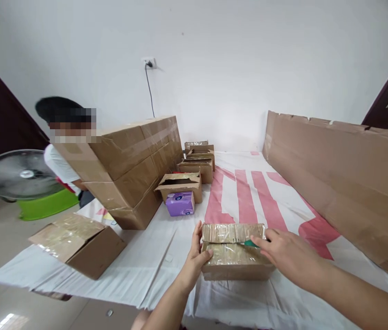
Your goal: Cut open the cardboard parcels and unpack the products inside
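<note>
A small cardboard box [230, 256], sealed with shiny clear tape, lies on the white and red sheet [249, 192] just in front of me. My left hand [196, 259] grips its left side, thumb over the top edge. My right hand [285, 254] rests on the box's right top and pinches a small green object [251, 243], apparently a cutter or marker, with its tip on the seam between the flaps.
Two large stacked cartons [128, 169] stand at left, a row of small open boxes [182, 183] and a purple box [180, 203] behind. A taped box [79, 243] lies at lower left. A long cardboard wall [345, 174] runs along the right. Another person [63, 160] and a fan [18, 174] are at far left.
</note>
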Tool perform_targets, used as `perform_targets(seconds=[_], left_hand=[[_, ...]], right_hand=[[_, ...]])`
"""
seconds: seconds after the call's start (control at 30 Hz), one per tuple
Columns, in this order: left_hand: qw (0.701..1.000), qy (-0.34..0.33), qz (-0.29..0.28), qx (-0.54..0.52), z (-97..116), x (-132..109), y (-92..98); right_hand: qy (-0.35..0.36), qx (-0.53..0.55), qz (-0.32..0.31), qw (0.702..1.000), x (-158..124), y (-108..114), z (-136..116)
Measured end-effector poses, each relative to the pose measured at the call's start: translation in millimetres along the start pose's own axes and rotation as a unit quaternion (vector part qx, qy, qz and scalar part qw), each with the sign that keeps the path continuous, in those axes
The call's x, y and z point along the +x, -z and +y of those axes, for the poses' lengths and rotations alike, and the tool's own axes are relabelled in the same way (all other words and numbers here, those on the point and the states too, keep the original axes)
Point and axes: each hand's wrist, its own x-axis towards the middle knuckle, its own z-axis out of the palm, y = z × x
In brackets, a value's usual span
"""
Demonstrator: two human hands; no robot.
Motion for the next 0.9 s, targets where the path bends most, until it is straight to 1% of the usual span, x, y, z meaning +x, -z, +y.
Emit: perform_targets(seconds=[0.1, 0.17, 0.27, 0.37, 0.43, 0.53, 0.6, 0.63, 0.7, 0.77, 0.83, 0.9], left_hand=[[1.000, -0.011, 0.008, 0.002, -4, 1, 0.9], [1.000, -0.017, 0.013, -0.005, -6, 2, 0.5], [0.999, -0.027, 0.022, -0.009, -9, 3, -0.4], [0.998, -0.043, 0.038, 0.014, -10, 3, -1.0], [0.995, -0.066, 0.051, 0.046, -10, 2, -1.0], [0.989, -0.097, 0.055, 0.097, -7, -2, 1.3], [0.985, -0.093, 0.047, 0.136, -2, -5, 4.4], [0.982, -0.090, 0.040, 0.159, 0, -6, 6.0], [0.973, -0.096, 0.027, 0.206, 5, -9, 8.5], [0.962, -0.118, 0.016, 0.244, 9, -11, 9.1], [0.951, -0.135, 0.008, 0.277, 13, -13, 7.9], [0.936, -0.140, 0.002, 0.323, 17, -16, 6.4]], right_hand=[[-0.041, 0.002, -0.003, 0.999, -21, 1, 24], [-0.076, 0.023, 0.005, 0.997, -35, 2, 39], [-0.113, 0.098, 0.029, 0.988, -56, 2, 58], [-0.160, 0.195, 0.056, 0.966, -74, -9, 67], [-0.207, 0.257, 0.074, 0.941, -84, -27, 66], [-0.294, 0.334, 0.099, 0.890, -98, -68, 58], [-0.342, 0.347, 0.110, 0.866, -106, -99, 47], [-0.356, 0.340, 0.115, 0.863, -110, -114, 41], [-0.361, 0.313, 0.121, 0.870, -116, -140, 28], [-0.343, 0.283, 0.116, 0.888, -121, -161, 15], [-0.314, 0.256, 0.105, 0.908, -123, -175, 6], [-0.288, 0.230, 0.095, 0.925, -124, -182, 1]])
